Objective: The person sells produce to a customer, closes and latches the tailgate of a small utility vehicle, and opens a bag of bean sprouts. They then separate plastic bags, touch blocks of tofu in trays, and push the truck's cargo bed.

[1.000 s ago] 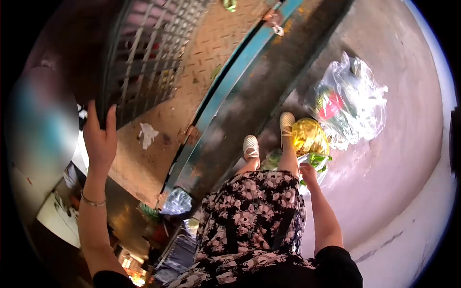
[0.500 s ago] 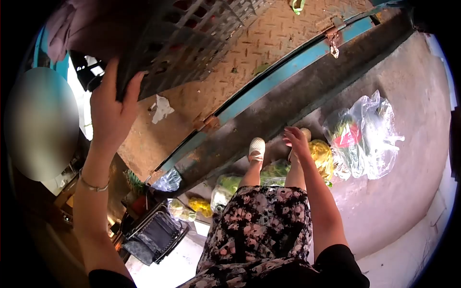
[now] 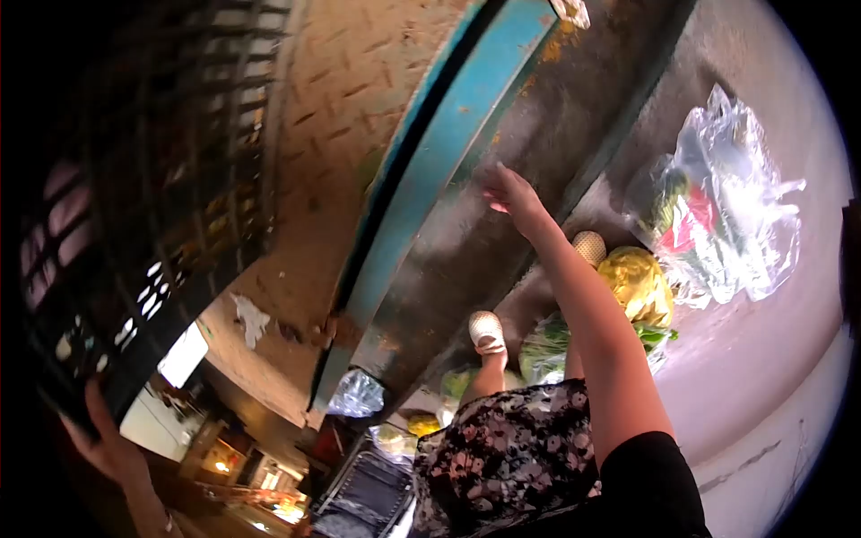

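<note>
At the lower left my left hand [image 3: 112, 448] grips the bottom edge of a large dark plastic crate [image 3: 170, 179] with lattice sides, which is tilted. Pinkish and other contents show dimly through its holes. My right hand [image 3: 511, 193] reaches out over the dark step beside the blue metal edge [image 3: 421, 170]. Its fingers are apart and hold nothing that shows. A yellow bag [image 3: 639, 285] and a clear bag of green vegetables [image 3: 547, 350] lie on the floor near my feet.
A large clear bag [image 3: 731, 197] with red and green contents lies at the right. The rusty tread-plate floor [image 3: 332, 117] carries a white scrap [image 3: 250, 320]. Another clear bag [image 3: 357, 394] and a black folding chair [image 3: 363, 493] are at the lower middle.
The crate and my left hand have shifted down and left in view. My right hand has moved from near my feet toward the blue edge.
</note>
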Motion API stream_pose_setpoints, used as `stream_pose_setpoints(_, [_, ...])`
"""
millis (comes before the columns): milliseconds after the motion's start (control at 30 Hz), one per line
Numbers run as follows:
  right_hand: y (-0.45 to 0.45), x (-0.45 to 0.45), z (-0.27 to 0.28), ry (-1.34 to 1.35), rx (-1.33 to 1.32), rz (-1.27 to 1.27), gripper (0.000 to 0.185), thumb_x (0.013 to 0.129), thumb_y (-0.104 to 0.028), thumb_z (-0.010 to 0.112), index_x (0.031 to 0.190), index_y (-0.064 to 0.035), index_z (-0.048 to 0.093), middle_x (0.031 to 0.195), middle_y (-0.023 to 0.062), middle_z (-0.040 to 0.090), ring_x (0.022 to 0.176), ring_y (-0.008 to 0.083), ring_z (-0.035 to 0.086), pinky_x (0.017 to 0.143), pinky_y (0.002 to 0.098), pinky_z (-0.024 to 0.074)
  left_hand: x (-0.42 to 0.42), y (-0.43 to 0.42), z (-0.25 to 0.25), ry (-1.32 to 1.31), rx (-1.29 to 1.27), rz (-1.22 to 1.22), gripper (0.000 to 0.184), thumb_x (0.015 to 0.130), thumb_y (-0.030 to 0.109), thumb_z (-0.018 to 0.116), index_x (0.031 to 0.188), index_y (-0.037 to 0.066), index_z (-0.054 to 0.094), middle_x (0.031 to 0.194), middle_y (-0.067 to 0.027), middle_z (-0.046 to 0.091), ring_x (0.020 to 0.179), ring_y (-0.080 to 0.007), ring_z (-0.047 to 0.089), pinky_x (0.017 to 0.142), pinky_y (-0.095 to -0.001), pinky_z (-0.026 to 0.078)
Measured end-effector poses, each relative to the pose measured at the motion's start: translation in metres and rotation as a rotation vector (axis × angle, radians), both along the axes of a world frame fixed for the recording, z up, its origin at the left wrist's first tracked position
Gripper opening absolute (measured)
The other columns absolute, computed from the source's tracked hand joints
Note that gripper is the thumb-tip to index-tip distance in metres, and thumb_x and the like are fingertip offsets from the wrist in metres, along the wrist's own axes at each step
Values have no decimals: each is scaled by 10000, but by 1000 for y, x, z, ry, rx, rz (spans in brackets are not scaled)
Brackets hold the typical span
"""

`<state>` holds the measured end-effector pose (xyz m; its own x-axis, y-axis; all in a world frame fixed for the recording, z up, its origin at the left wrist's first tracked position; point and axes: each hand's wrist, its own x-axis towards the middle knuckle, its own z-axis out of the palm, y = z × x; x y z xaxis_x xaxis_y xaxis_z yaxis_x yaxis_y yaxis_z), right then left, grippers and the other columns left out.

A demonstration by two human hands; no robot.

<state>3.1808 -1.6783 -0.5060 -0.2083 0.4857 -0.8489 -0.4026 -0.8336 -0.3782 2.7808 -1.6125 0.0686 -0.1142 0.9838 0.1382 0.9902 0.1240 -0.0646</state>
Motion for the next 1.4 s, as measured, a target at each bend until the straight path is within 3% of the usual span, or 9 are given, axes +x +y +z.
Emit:
stream_pose_setpoints(100, [20,-31,-32,45,11,-119,722,904,-615,420,1402,-93,387,1347,158,478,1228,256,467,968,388,388,4,-5,16,-72,-25,87,385,954,174,547,1318,57,500,1321,-193,466,1119,-272,544,946,-330,472])
stream_pose_setpoints(233, [49,-72,-57,154,-71,-229,920,844,-762,322,1478,-101,233,1508,164,254,1373,286,267,1075,430,262,-89,-25,79,1085,-247,82,548,966,58,415,1448,294,303,1410,-206,363,1267,-356,427,1033,-464,419])
stream_pose_setpoints(300, [58,-89,-69,416,-25,-489,897,849,-756,324,1445,-86,300,1441,171,363,1314,303,336,1076,459,256,-36,-10,63,1029,-313,53,566,958,64,447,1468,225,261,1358,-222,401,1272,-330,425,1022,-449,431])
stream_pose_setpoints(367, [57,-93,-63,345,-54,-530,891,856,-739,351,1422,-52,332,1405,156,402,1262,287,381,1056,455,281,26,21,26,374,-127,-526,182,946,215,569,1030,77,653,725,-104,614,477,-143,446,436,-273,337])
stream_pose_setpoints(500, [47,-91,-72,176,77,-343,961,797,-708,531,1366,48,365,1318,162,463,1190,268,423,1003,403,331,26,32,31,694,-305,-853,382,983,183,424,1357,125,474,764,-109,577,439,-172,317,429,-320,270])
stream_pose_setpoints(967, [-31,-29,-32,-76,-86,-509,622,793,-552,681,1102,-20,593,898,22,564,834,140,500,759,302,398,7,34,32,685,-290,-920,336,977,108,442,1300,76,530,884,-164,641,411,-154,241,431,-315,267])
stream_pose_setpoints(1067, [-39,-21,-18,-138,-105,-509,574,799,-543,678,1036,-24,610,857,8,539,797,128,477,723,298,398,12,29,22,163,-233,-584,257,964,110,508,1196,44,596,869,-156,645,418,-127,202,430,-307,273])
stream_pose_setpoints(1233, [-44,-13,1,-254,-166,-516,559,808,-527,675,1026,-16,614,832,-3,530,771,122,467,697,295,402,51,30,-22,-167,20,-568,107,928,49,571,918,-6,662,750,-87,632,511,-111,389,510,-298,354])
stream_pose_setpoints(1400, [-57,1,18,-284,-139,-497,544,838,-511,645,1054,-13,606,860,20,559,753,142,496,689,291,417,-10,10,27,198,-242,-278,446,897,-25,508,1317,107,438,1052,-139,617,839,-253,621,721,-338,508])
